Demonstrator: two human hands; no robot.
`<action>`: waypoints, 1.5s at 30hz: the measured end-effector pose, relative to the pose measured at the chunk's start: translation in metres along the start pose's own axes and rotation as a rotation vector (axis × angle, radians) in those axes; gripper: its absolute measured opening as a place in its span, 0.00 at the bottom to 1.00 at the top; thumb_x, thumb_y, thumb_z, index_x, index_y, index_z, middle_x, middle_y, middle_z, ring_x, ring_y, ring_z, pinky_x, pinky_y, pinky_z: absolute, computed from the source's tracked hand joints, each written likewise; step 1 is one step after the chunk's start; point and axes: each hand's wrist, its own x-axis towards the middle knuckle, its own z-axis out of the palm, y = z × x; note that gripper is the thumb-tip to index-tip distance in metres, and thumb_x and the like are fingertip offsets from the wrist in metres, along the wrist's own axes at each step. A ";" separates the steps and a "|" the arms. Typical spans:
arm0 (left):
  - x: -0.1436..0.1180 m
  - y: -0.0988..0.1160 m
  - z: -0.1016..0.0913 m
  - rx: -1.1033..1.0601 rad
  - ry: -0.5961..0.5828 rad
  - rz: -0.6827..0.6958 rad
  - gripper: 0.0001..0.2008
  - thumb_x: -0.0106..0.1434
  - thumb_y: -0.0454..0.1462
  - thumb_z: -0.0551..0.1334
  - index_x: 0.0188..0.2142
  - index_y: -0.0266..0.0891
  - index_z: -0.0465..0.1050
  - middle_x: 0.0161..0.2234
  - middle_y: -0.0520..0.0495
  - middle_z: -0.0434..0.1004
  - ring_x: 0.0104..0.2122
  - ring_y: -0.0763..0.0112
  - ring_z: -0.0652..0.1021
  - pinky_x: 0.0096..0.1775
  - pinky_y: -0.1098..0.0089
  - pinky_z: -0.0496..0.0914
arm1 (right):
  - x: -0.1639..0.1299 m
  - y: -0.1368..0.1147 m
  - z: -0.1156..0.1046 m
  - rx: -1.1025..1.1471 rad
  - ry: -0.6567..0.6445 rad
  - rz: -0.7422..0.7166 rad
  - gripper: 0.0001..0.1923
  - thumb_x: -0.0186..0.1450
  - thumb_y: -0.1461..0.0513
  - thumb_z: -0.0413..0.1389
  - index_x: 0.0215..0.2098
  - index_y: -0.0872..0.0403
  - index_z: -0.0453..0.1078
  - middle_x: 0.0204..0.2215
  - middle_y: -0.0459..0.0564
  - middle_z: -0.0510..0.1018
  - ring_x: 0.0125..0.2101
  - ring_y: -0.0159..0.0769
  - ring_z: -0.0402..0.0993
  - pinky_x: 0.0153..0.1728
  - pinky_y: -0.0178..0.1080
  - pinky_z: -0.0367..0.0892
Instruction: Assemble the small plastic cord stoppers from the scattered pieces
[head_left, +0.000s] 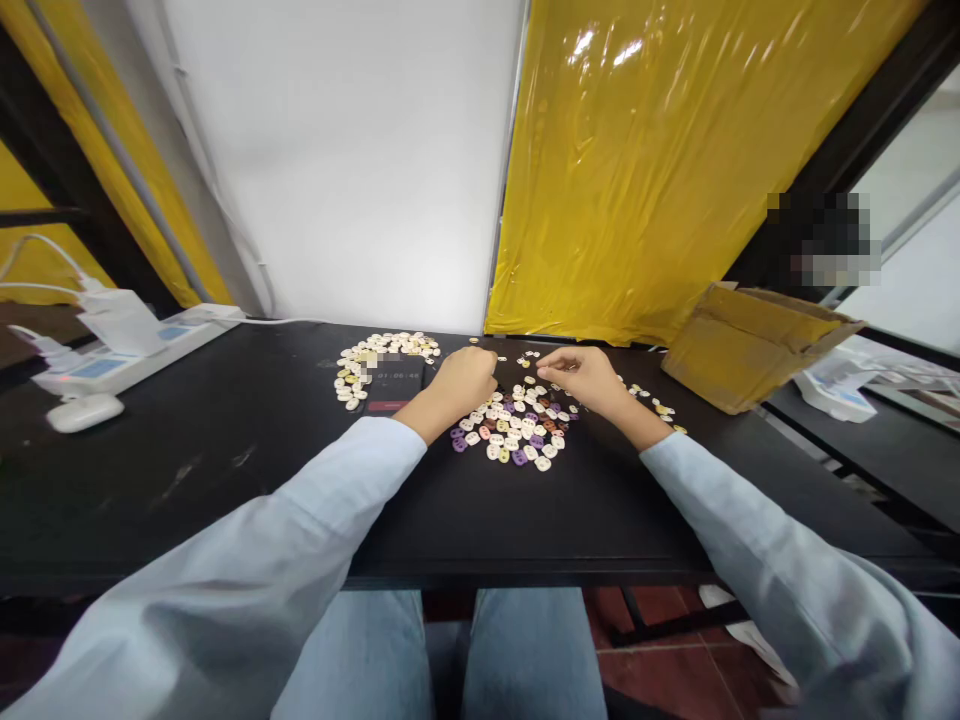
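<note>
Both hands, left hand [466, 378] curled and right hand [585, 376] pinching, possibly each holding 1, hover over small flat white, purple and orange plastic pieces [514, 425] on black counter [225, 470]; light, stiff, slippery, pinch by edges.

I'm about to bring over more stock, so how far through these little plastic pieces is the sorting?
A pile of mostly cream plastic pieces already sits apart at the far left of the black table. The left hand and right hand are at the mixed pile of cream, purple and brown pieces, the right pinching something too small to tell. That mixed pile looks still unsorted.
</note>
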 end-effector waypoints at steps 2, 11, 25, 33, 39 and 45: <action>0.000 0.002 0.000 -0.147 0.009 -0.036 0.05 0.51 0.27 0.64 0.24 0.37 0.74 0.28 0.42 0.80 0.39 0.54 0.81 0.47 0.58 0.72 | -0.001 -0.004 0.003 0.080 -0.011 0.024 0.13 0.54 0.55 0.65 0.31 0.56 0.80 0.29 0.54 0.84 0.30 0.41 0.78 0.33 0.41 0.71; -0.004 0.020 0.016 -0.884 0.022 -0.286 0.04 0.62 0.29 0.64 0.30 0.33 0.73 0.28 0.42 0.84 0.32 0.68 0.84 0.39 0.68 0.78 | -0.007 -0.016 0.009 0.341 -0.063 0.126 0.16 0.49 0.54 0.69 0.30 0.56 0.77 0.27 0.51 0.82 0.25 0.34 0.74 0.30 0.39 0.71; -0.009 0.027 0.020 -1.061 0.048 -0.351 0.05 0.62 0.25 0.65 0.30 0.32 0.73 0.24 0.46 0.81 0.26 0.72 0.83 0.35 0.72 0.78 | -0.012 -0.025 0.017 0.408 -0.049 0.168 0.12 0.49 0.57 0.69 0.27 0.56 0.77 0.26 0.49 0.81 0.26 0.32 0.73 0.29 0.37 0.68; -0.007 0.021 0.026 -1.020 0.065 -0.338 0.06 0.62 0.25 0.63 0.30 0.33 0.70 0.23 0.46 0.81 0.27 0.69 0.84 0.35 0.69 0.80 | -0.014 -0.027 0.022 0.418 0.011 0.165 0.12 0.49 0.57 0.69 0.26 0.56 0.76 0.26 0.49 0.80 0.26 0.32 0.72 0.30 0.37 0.69; -0.007 0.020 0.026 -0.996 0.070 -0.337 0.06 0.62 0.26 0.64 0.30 0.33 0.70 0.23 0.45 0.81 0.26 0.69 0.83 0.34 0.70 0.80 | -0.015 -0.028 0.025 0.419 0.032 0.158 0.12 0.49 0.57 0.69 0.27 0.56 0.76 0.26 0.49 0.80 0.25 0.33 0.73 0.30 0.38 0.70; -0.009 0.016 0.030 -0.957 0.065 -0.272 0.05 0.60 0.27 0.66 0.31 0.34 0.71 0.25 0.45 0.82 0.29 0.66 0.84 0.35 0.68 0.80 | -0.014 -0.029 0.025 0.416 0.034 0.144 0.12 0.49 0.58 0.69 0.26 0.56 0.76 0.25 0.49 0.81 0.26 0.34 0.74 0.30 0.38 0.70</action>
